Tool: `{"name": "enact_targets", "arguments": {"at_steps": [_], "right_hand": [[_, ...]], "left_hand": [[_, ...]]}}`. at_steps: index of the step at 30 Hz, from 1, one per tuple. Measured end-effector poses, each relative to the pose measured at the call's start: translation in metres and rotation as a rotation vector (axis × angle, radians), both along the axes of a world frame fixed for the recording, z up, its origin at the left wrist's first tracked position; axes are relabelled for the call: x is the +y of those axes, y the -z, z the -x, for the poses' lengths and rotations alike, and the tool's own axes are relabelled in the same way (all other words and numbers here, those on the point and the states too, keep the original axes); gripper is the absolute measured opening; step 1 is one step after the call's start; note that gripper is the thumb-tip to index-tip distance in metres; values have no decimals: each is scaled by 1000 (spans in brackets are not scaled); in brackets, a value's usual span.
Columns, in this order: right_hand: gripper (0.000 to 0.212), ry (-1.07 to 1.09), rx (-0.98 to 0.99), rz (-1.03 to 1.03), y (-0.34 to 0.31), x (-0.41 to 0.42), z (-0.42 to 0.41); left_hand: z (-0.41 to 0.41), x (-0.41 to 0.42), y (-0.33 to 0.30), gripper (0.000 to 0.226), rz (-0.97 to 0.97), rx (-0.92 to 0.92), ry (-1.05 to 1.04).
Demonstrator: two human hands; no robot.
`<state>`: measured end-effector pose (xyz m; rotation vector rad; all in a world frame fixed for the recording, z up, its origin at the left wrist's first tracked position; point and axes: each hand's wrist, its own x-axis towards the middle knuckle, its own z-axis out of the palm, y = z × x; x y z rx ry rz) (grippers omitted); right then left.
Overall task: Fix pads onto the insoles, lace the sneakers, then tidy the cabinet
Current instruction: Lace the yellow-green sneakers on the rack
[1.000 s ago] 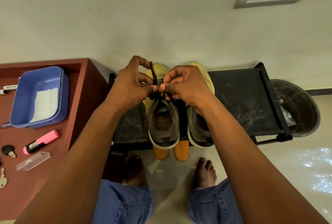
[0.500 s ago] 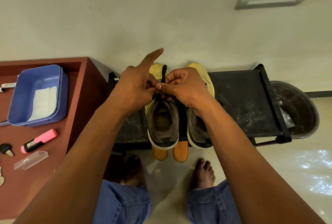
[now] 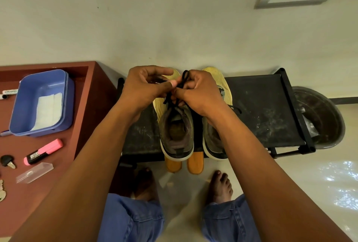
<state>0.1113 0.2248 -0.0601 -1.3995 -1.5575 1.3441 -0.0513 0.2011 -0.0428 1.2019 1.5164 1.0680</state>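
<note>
1. The two orange insoles [image 3: 183, 163] stick out past the near edge of the black rack [image 3: 267, 106], under the sneakers; a knock from the forearms could tip them to the floor.
2. The left sneaker [image 3: 177, 133] sits at that near edge beside the right sneaker [image 3: 213, 141]; a hard pull on the lace could drag it off.
3. Above its tongue, the left hand [image 3: 143, 88] and right hand [image 3: 199, 92] both pinch the black lace [image 3: 184, 80]; a slipped loop would undo the knot.

Both hands [image 3: 174, 90] on the black lace [image 3: 183, 80] above the left sneaker [image 3: 177, 131].
</note>
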Motion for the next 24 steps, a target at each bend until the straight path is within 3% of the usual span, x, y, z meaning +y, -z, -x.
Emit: {"name": "enact_targets", "arguments": {"at_steps": [3, 16, 21, 24], "right_hand": [[14, 31, 17, 42, 1, 2, 1], [7, 93, -5, 37, 1, 2, 1], [14, 73, -66, -17, 4, 4, 1], [15, 59, -85, -53, 7, 5, 1]], "left_hand": [[0, -2, -1, 8, -37, 13, 8], [9, -3, -6, 25, 248, -83, 66], [9, -4, -4, 33, 295, -92, 113], [7, -5, -3, 25, 282, -46, 151]]}}
